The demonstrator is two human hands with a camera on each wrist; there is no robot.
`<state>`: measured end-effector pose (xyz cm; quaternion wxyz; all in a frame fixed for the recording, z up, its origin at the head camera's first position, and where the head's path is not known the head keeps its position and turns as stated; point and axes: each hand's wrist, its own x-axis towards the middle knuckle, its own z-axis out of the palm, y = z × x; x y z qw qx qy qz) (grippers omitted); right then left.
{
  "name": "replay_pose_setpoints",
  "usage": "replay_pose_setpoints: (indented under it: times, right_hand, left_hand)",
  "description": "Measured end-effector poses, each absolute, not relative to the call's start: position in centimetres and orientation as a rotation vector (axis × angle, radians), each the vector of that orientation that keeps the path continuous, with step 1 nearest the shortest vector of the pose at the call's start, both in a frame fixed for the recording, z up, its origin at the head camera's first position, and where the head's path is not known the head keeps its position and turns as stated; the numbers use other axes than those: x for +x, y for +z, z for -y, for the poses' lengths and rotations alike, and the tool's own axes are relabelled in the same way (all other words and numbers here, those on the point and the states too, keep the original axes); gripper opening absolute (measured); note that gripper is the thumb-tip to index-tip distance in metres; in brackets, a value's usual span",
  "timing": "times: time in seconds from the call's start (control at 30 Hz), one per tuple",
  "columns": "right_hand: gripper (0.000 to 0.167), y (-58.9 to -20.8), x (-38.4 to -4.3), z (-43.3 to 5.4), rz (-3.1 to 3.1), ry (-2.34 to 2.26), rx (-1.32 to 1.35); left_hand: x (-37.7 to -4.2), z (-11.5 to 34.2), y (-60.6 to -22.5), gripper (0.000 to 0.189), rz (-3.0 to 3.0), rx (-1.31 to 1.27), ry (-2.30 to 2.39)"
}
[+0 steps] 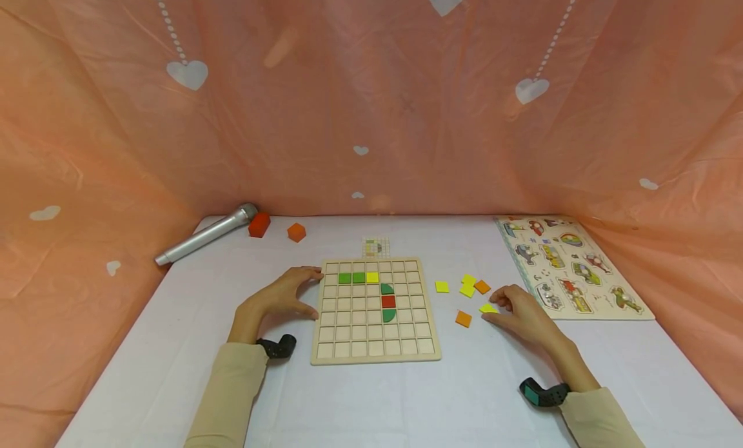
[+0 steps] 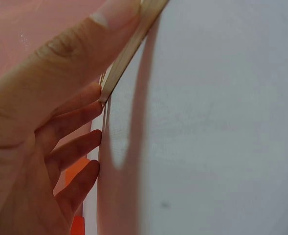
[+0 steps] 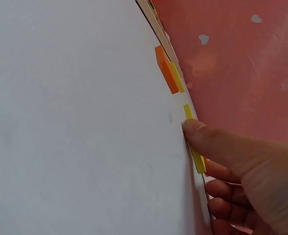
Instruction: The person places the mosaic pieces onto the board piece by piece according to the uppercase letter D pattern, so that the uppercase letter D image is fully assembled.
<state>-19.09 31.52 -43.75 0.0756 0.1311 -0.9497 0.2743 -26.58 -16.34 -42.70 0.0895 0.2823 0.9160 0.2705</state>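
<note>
A wooden grid board (image 1: 344, 351) lies flat in the middle. On it sit two green square tiles (image 1: 345, 278), a yellow square tile (image 1: 372, 277), a red square tile (image 1: 388, 301) and two green rounded tiles (image 1: 389, 315). My left hand (image 1: 282, 293) rests at the board's left side, thumb and fingertips touching its edge; the left wrist view shows the thumb (image 2: 117, 14) against the wood. To the right of the board, my right hand (image 1: 525, 314) pinches a yellow tile (image 3: 197, 157) at the tabletop between thumb and fingers. Part of that tile is hidden.
Loose yellow tiles (image 1: 442, 287) and orange tiles (image 1: 463, 318) lie between board and right hand. A small pattern card (image 1: 376, 247) touches the board's far side. Far left are a silver microphone (image 1: 209, 234), a red block (image 1: 259, 225) and an orange block (image 1: 297, 233); a picture puzzle (image 1: 551, 254) lies right.
</note>
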Motion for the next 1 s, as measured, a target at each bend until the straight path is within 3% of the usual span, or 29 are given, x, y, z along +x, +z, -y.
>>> replay_pose_setpoints:
  times: [0.2, 0.47, 1.0]
  right_hand:
    - [0.02, -43.9, -19.2, -31.5, 2.811, 0.815, 0.445]
    - [0.018, -43.6, -20.0, -30.3, 2.727, 0.943, 0.663]
    - [0.022, -42.1, -20.4, -19.3, 2.651, 1.031, 1.042]
  left_hand:
    - [-26.5, 16.3, -42.6, 0.083, -2.727, 0.834, 0.806]
    - [-26.5, 16.3, -42.6, 0.083, -2.717, 0.816, 0.816]
    - [-26.5, 16.3, -42.6, 0.083, -2.724, 0.842, 0.801]
